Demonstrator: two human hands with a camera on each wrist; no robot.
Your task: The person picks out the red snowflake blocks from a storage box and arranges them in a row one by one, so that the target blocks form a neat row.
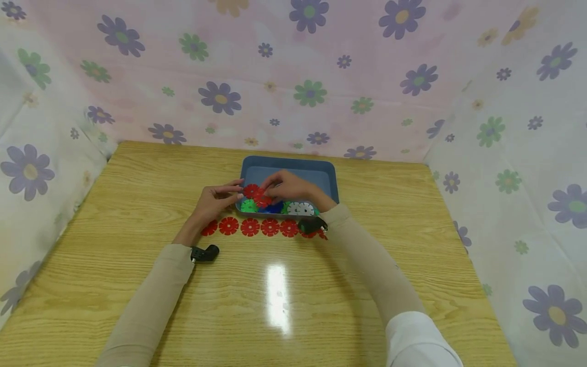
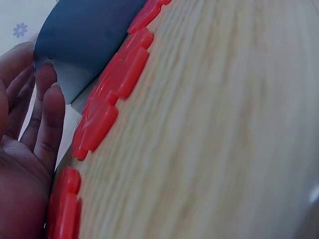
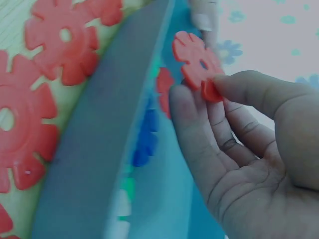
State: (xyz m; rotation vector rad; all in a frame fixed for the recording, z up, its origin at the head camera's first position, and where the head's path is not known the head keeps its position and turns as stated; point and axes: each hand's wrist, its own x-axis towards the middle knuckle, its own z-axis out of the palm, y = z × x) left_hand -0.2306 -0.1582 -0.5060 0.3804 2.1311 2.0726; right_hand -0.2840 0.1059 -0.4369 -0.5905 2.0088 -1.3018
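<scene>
My right hand (image 1: pixel 290 187) is over the blue tray (image 1: pixel 293 164), pinching a red flower-shaped disc (image 3: pixel 197 59) between thumb and fingers. A second red piece (image 3: pixel 212 91) overlaps that disc right at the thumb tip. At the tray's left edge is my left hand (image 1: pixel 212 203), fingers extended, fingertips close to the red disc. Its palm and loosely bent fingers (image 2: pixel 47 114) show beside the tray corner in the left wrist view. Inside the tray lie a green disc (image 1: pixel 249 206), blue discs (image 1: pixel 274 207) and white discs (image 1: pixel 305 209).
A row of several red flower-shaped discs (image 1: pixel 249 227) lies on the wooden table (image 1: pixel 257 326) along the tray's near side. My right forearm crosses the row's right end. Behind the table hangs a floral cloth (image 1: pixel 261 66), with more at both sides.
</scene>
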